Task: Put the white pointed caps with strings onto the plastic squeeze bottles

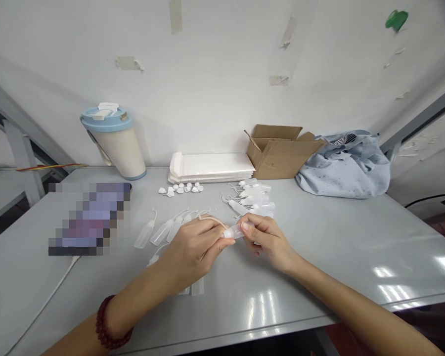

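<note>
Between my two hands lies a small translucent plastic bottle [234, 231], held level above the table. My left hand [198, 242] pinches its capped end, where a thin white strap curves up over the fingers. The clear bottom end is gripped by the thumb and fingers of my right hand [261, 237]. Several similar bottles [144, 235] lie to the left of and partly beneath my left hand, which hides some of them. Behind my right hand is a pile of more such bottles [257, 198]. Small white caps [180, 189] are grouped further back.
A stack of white padded envelopes [213, 165] and an open cardboard box [282, 155] stand against the wall. Blue-grey cloth [346, 168] is bunched at the right. To the left are a cream tumbler [114, 148] and a blurred phone [92, 217] on a white cable [44, 304].
</note>
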`<state>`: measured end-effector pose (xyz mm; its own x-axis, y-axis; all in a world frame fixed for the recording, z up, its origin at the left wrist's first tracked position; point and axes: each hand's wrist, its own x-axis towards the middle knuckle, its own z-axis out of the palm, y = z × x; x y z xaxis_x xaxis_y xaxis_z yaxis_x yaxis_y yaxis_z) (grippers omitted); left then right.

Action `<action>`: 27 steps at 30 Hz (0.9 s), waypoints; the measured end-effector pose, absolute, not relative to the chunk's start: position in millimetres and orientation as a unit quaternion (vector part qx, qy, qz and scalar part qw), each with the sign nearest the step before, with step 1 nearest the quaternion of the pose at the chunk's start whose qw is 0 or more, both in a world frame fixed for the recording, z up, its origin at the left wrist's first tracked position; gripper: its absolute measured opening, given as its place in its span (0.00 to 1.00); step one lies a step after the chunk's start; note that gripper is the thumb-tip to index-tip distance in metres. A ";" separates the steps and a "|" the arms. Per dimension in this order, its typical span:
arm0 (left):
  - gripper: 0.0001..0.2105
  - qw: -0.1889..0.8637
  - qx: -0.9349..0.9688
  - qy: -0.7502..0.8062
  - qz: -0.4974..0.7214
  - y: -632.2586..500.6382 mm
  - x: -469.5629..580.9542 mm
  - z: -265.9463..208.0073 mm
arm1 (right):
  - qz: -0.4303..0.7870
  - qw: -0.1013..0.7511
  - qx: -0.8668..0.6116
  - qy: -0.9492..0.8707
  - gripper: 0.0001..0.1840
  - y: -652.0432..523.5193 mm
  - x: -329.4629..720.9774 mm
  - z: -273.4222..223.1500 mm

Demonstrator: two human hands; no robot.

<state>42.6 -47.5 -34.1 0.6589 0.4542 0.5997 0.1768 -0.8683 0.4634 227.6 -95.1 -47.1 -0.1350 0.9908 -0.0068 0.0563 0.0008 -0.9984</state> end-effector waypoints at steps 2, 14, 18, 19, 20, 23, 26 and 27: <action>0.09 0.191 0.892 0.187 0.366 -46.9 42.2 -33.8 | 0.499 0.457 -0.488 -0.552 0.21 -95.7 226.4 -48.9; 0.20 0.356 0.851 0.318 0.217 -45.6 38.8 -24.9 | 0.235 0.435 -0.477 -0.726 0.10 -102.4 224.3 -52.0; 0.19 0.331 0.860 0.315 0.226 -46.0 40.6 -29.4 | 0.331 0.425 -0.503 -0.676 0.14 -99.5 223.6 -47.6; 0.19 0.317 0.867 0.307 0.233 -46.1 40.8 -30.5 | 0.364 0.423 -0.503 -0.660 0.15 -98.6 224.0 -46.7; 0.19 0.298 0.875 0.296 0.243 -46.3 40.9 -31.8 | 0.400 0.422 -0.499 -0.642 0.16 -97.7 224.6 -46.1; 0.18 0.211 0.901 0.249 0.286 -46.5 41.0 -36.5 | 0.509 0.422 -0.480 -0.578 0.18 -94.6 226.8 -46.3; 0.18 0.105 0.922 0.202 0.313 -46.5 40.4 -41.0 | 0.593 0.432 -0.452 -0.508 0.19 -91.9 227.1 -48.5; 0.17 0.075 0.926 0.193 0.314 -46.4 40.1 -42.0 | 0.613 0.435 -0.442 -0.489 0.20 -91.2 226.8 -49.3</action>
